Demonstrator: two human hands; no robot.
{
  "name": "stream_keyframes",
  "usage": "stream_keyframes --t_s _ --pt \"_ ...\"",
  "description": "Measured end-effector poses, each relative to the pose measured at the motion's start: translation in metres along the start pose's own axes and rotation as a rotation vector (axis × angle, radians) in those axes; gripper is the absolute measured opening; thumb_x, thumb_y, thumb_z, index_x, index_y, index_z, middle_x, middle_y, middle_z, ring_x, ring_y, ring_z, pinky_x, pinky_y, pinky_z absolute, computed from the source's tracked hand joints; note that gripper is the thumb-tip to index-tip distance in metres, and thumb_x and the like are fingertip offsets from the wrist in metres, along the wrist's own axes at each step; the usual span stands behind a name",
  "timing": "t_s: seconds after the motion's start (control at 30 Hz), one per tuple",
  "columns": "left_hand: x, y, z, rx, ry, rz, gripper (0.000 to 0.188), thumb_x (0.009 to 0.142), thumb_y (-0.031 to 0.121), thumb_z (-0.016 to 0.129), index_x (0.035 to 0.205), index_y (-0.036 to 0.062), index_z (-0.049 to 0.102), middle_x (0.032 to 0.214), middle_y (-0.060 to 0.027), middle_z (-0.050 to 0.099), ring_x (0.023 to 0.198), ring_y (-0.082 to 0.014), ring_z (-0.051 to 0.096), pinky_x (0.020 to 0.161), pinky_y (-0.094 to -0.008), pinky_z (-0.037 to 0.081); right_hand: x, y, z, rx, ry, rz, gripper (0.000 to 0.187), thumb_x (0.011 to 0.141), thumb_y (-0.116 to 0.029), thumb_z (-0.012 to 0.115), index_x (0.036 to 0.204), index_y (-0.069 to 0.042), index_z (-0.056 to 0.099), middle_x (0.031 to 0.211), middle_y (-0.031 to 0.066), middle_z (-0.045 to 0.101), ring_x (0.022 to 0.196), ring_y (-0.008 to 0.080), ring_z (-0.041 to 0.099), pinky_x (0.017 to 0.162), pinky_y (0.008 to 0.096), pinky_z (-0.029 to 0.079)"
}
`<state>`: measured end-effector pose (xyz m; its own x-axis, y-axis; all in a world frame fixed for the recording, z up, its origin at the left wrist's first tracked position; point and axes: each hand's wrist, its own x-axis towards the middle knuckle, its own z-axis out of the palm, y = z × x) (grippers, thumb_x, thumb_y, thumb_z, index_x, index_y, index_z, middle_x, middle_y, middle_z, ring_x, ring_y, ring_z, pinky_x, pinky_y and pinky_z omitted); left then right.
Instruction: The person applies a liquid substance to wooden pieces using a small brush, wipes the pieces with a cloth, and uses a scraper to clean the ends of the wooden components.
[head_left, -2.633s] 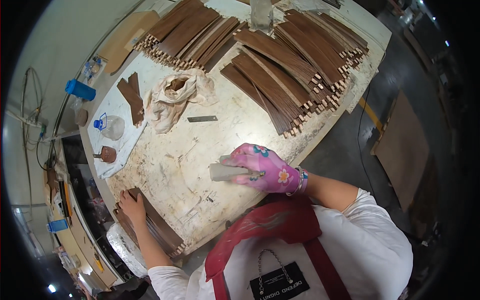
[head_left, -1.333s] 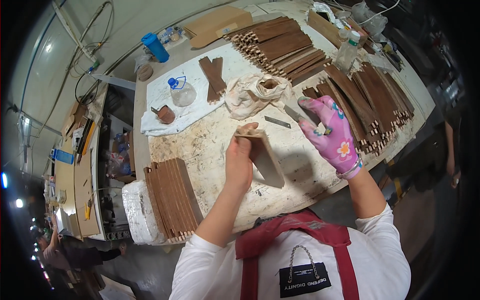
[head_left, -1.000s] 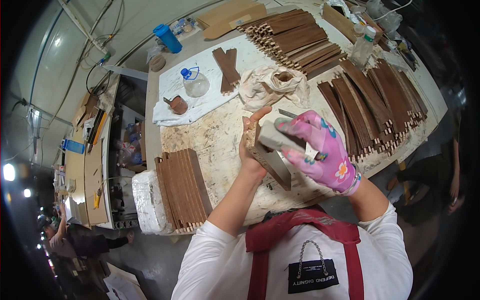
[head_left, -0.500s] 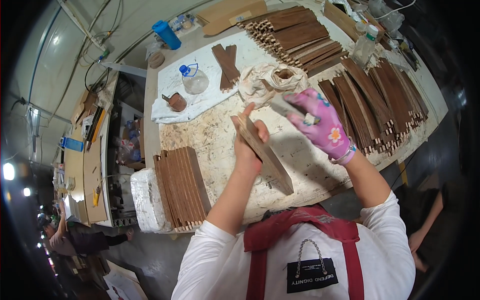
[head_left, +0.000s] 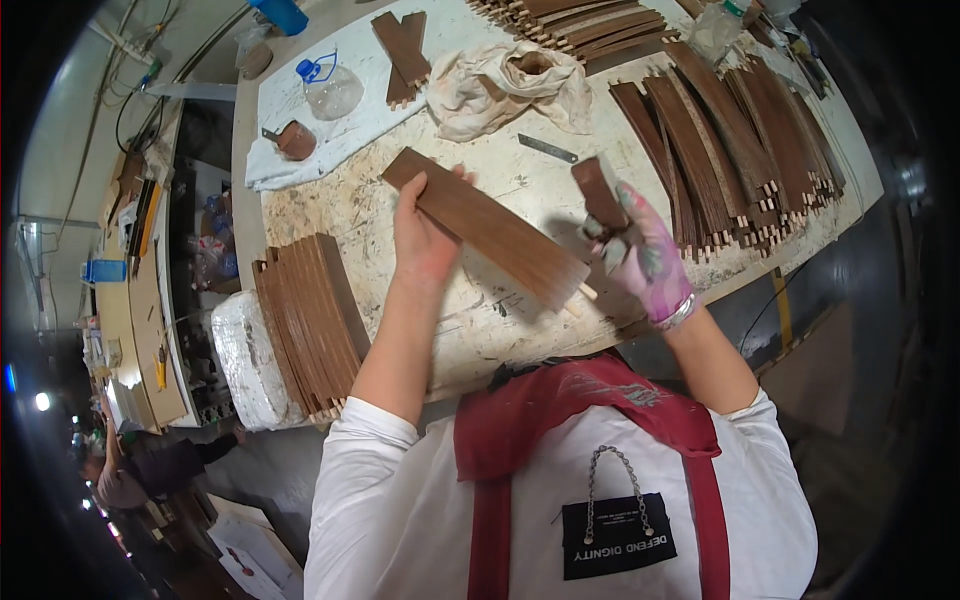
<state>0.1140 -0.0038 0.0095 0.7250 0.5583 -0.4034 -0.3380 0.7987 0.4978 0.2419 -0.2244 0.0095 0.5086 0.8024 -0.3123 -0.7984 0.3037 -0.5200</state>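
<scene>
My bare left hand (head_left: 428,235) grips a flat brown wooden slat (head_left: 490,228), its thumb over the near face. The slat is tilted over the table, with pale dowel pegs (head_left: 586,291) at its lower right end. Close to that end, my right hand (head_left: 648,255), in a pink flowered glove, is closed around a small dark brown block (head_left: 598,190) with a pale side. The kind of block is unclear. A thin grey metal blade (head_left: 548,148) lies flat on the table beyond the right hand, touched by neither hand.
Slats are stacked at the left (head_left: 312,320), beside a plastic-wrapped block (head_left: 250,360). More pegged slats (head_left: 730,150) lie right. A crumpled cloth (head_left: 470,105), a clear jug (head_left: 335,95), a brown pot (head_left: 296,141) and two crossed slats (head_left: 403,55) sit farther back.
The slat has turned from edge-on to showing its broad face. My right hand has moved off the metal blade and now shows the brown block. The view has shifted.
</scene>
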Motion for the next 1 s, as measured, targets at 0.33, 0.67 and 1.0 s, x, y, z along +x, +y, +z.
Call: stream_keyframes --t_s 0.33,0.67,1.0 --pt "-0.025 -0.017 0.011 -0.057 0.072 -0.169 0.042 0.092 0.039 0.048 0.107 -0.0001 0.053 0.090 -0.0130 0.059 0.083 -0.0244 0.059 0.074 -0.0341 0.051 -0.032 -0.004 0.054 -1.127 -0.104 -0.535 0.039 0.084 -0.021 0.064 0.116 0.000 0.058 0.112 0.0137 0.060 0.100 0.0233 0.058 0.086 0.0348 0.046" --pt "-0.002 -0.002 0.013 -0.065 0.060 -0.223 0.056 0.090 0.060 0.043 0.101 0.0055 0.048 0.085 -0.0142 0.053 0.075 -0.0237 0.054 0.068 -0.0374 0.051 -0.049 -0.023 0.079 -1.875 -0.572 -0.895 0.045 0.075 -0.022 0.070 0.118 -0.015 0.061 0.099 0.0065 0.057 0.091 0.0238 0.057 0.078 0.0372 0.044" --pt "0.002 0.004 0.010 -0.120 0.022 -0.263 0.062 0.090 0.061 0.040 0.103 0.0012 0.048 0.087 -0.0150 0.054 0.075 -0.0239 0.054 0.068 -0.0378 0.051 -0.038 -0.032 0.086 -2.076 -0.721 -1.066 0.029 0.072 -0.016 0.067 0.100 -0.022 0.065 0.087 0.0005 0.058 0.071 0.0190 0.059 0.063 0.0346 0.046"
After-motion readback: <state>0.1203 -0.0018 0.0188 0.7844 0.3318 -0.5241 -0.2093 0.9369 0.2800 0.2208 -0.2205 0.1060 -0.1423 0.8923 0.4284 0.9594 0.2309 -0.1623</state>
